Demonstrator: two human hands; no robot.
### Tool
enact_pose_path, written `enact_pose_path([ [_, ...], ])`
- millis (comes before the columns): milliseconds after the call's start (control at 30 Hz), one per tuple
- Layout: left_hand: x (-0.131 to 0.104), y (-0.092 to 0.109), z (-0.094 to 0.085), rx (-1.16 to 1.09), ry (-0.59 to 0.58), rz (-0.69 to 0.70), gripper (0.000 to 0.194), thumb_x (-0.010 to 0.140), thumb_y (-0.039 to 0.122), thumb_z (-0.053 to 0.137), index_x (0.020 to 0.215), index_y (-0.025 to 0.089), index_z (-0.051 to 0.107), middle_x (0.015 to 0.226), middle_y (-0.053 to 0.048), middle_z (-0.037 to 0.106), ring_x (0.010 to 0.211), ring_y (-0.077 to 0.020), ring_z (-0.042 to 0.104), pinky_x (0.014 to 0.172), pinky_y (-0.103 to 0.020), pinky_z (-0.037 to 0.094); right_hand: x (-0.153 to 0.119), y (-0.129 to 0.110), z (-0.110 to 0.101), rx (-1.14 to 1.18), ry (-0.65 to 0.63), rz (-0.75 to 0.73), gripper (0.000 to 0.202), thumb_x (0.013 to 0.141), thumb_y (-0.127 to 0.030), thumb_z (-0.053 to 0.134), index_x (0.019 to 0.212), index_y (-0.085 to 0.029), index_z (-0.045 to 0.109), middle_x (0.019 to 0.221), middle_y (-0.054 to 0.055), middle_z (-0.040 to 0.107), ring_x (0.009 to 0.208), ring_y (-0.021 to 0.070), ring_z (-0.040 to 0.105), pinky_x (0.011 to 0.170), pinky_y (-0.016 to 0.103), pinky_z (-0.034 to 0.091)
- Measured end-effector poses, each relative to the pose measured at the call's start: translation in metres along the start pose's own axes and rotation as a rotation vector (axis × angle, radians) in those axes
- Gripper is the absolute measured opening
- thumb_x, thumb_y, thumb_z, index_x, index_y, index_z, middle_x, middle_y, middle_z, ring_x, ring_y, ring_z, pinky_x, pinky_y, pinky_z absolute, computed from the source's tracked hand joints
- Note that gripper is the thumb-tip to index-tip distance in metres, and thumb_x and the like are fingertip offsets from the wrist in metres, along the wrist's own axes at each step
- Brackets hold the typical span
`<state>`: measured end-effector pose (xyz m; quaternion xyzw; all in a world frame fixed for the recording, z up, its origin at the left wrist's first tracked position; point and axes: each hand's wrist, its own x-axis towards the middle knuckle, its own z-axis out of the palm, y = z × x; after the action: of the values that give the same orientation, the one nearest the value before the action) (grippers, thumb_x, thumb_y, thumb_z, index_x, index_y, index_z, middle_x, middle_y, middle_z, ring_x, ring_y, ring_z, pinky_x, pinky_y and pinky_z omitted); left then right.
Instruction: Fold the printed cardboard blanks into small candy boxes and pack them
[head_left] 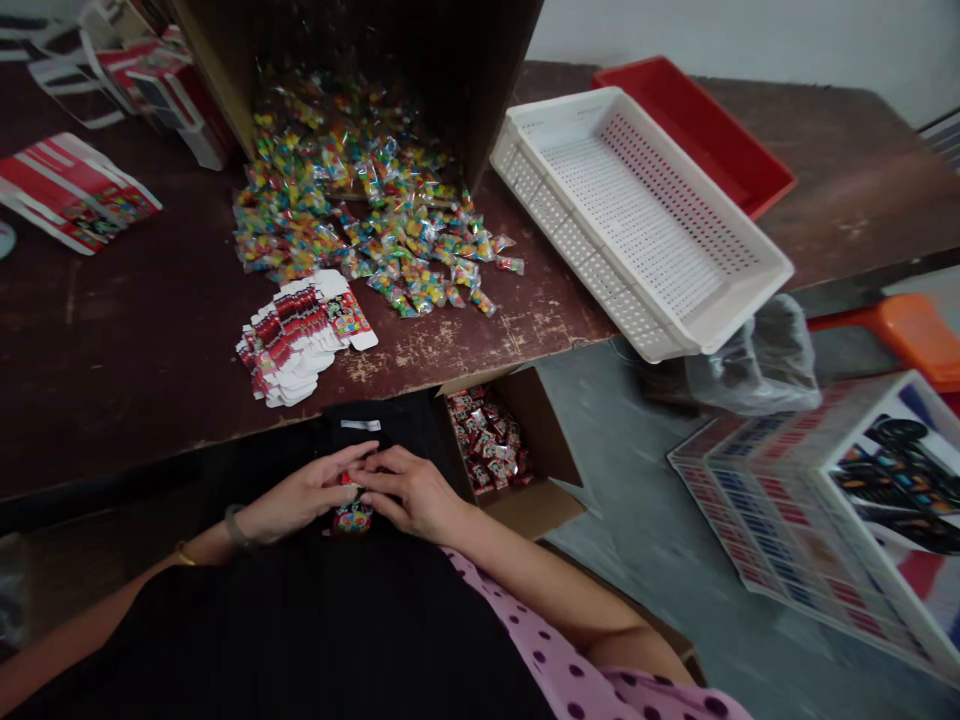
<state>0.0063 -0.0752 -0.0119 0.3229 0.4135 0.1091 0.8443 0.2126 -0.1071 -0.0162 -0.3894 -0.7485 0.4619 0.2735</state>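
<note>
Over my lap, both hands close around one small printed candy box (352,517), red and dark with colourful pictures. My left hand (304,494) pinches it from the left near its top. From the right, my right hand (411,492) has its fingers bent over the upper end, hiding most of that end. On the table edge in front lies a fanned stack of flat unfolded candy boxes (289,345). Behind it spreads a heap of small clear packets of colourful candy (390,235), spilling from a large carton (504,90) lying on its side.
Below the brown table (187,320), an open cardboard box (551,430) holds many small filled boxes. A white perforated crate (585,240) and red tray (765,185) sit at the right. A crate with black items (780,500) and an orange stool (919,335) stand lower right.
</note>
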Motion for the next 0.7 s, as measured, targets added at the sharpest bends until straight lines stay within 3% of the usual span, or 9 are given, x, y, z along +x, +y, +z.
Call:
enact_pose_path([
  [133, 0.005, 0.007, 0.001, 0.158, -0.007, 0.066, 0.066, 0.078, 0.025, 0.068, 0.141, 0.026, 0.046, 0.133, -0.009, 0.062, 0.115, -0.0236, 0.061, 0.1, -0.037, 0.045, 0.01, 0.007, -0.021, -0.266, -0.096, -0.139, 0.031, 0.094, -0.031, 0.054, 0.123, -0.024, 0.064, 0.119, 0.01, 0.061, 0.107, 0.0207, 0.055, 0.095, 0.036, 0.046],
  [167, 0.004, 0.012, 0.0, 0.261, 0.014, 0.078, 0.063, 0.077, 0.024, 0.068, 0.138, 0.026, 0.051, 0.13, -0.008, 0.064, 0.113, -0.0242, 0.061, 0.099, -0.037, 0.045, 0.017, 0.016, -0.038, -0.286, -0.088, -0.159, 0.029, 0.094, -0.033, 0.054, 0.12, -0.025, 0.066, 0.12, 0.008, 0.06, 0.108, 0.0203, 0.055, 0.096, 0.035, 0.046],
  [233, 0.0, 0.027, -0.003, 0.513, 0.042, 0.088, 0.054, 0.071, 0.018, 0.068, 0.124, 0.026, 0.064, 0.122, -0.004, 0.069, 0.112, -0.026, 0.061, 0.097, -0.033, 0.044, 0.036, 0.042, -0.086, -0.355, 0.067, -0.104, 0.027, 0.095, -0.034, 0.054, 0.117, -0.026, 0.068, 0.123, 0.008, 0.059, 0.113, 0.0209, 0.053, 0.099, 0.037, 0.044],
  [333, -0.01, 0.052, -0.013, 0.813, -0.042, 0.042, 0.037, 0.062, 0.01, 0.063, 0.094, 0.025, 0.076, 0.091, 0.001, 0.075, 0.087, -0.0235, 0.066, 0.078, -0.025, 0.047, 0.058, 0.085, -0.172, -0.607, 0.542, 0.202, 0.032, 0.096, -0.03, 0.049, 0.122, -0.021, 0.065, 0.128, 0.014, 0.055, 0.121, 0.0269, 0.046, 0.105, 0.046, 0.037],
  [400, -0.016, 0.064, -0.022, 0.932, -0.108, -0.007, 0.019, 0.062, 0.013, 0.063, 0.074, 0.022, 0.074, 0.07, 0.003, 0.07, 0.068, -0.0198, 0.062, 0.061, -0.022, 0.042, 0.061, 0.106, -0.208, -0.716, 0.532, 0.265, 0.034, 0.095, -0.029, 0.05, 0.125, -0.017, 0.063, 0.131, 0.016, 0.054, 0.124, 0.0281, 0.044, 0.107, 0.047, 0.034],
  [433, -0.016, 0.068, -0.026, 0.96, -0.114, -0.005, 0.011, 0.062, 0.015, 0.065, 0.069, 0.021, 0.072, 0.065, 0.003, 0.067, 0.064, -0.0188, 0.06, 0.057, -0.021, 0.04, 0.057, 0.112, -0.213, -0.751, 0.471, 0.254, 0.035, 0.095, -0.03, 0.052, 0.125, -0.017, 0.063, 0.133, 0.016, 0.054, 0.126, 0.0282, 0.043, 0.108, 0.047, 0.032],
  [533, -0.011, 0.073, -0.035, 0.851, 0.017, 0.091, 0.008, 0.068, 0.025, 0.073, 0.069, 0.02, 0.067, 0.067, 0.003, 0.067, 0.067, -0.0184, 0.061, 0.059, -0.022, 0.042, 0.035, 0.119, -0.18, -0.797, 0.359, 0.176, 0.042, 0.093, -0.037, 0.056, 0.13, -0.018, 0.059, 0.14, 0.014, 0.05, 0.131, 0.0286, 0.04, 0.11, 0.048, 0.028],
  [600, -0.003, 0.072, -0.036, 0.587, 0.147, 0.131, 0.015, 0.074, 0.032, 0.073, 0.075, 0.02, 0.065, 0.072, 0.001, 0.068, 0.07, -0.0192, 0.064, 0.063, -0.025, 0.048, 0.018, 0.117, -0.136, -0.794, 0.419, 0.181, 0.055, 0.088, -0.042, 0.062, 0.137, -0.019, 0.052, 0.14, 0.015, 0.049, 0.13, 0.0307, 0.04, 0.108, 0.051, 0.03],
  [700, 0.015, 0.068, -0.026, 0.113, 0.24, 0.129, 0.021, 0.079, 0.035, 0.071, 0.091, 0.019, 0.064, 0.085, -0.004, 0.072, 0.081, -0.0225, 0.069, 0.075, -0.035, 0.055, 0.001, 0.104, -0.083, -0.649, 0.522, 0.151, 0.04, 0.092, -0.03, 0.057, 0.131, -0.021, 0.058, 0.127, 0.014, 0.059, 0.116, 0.0268, 0.052, 0.099, 0.046, 0.039],
])
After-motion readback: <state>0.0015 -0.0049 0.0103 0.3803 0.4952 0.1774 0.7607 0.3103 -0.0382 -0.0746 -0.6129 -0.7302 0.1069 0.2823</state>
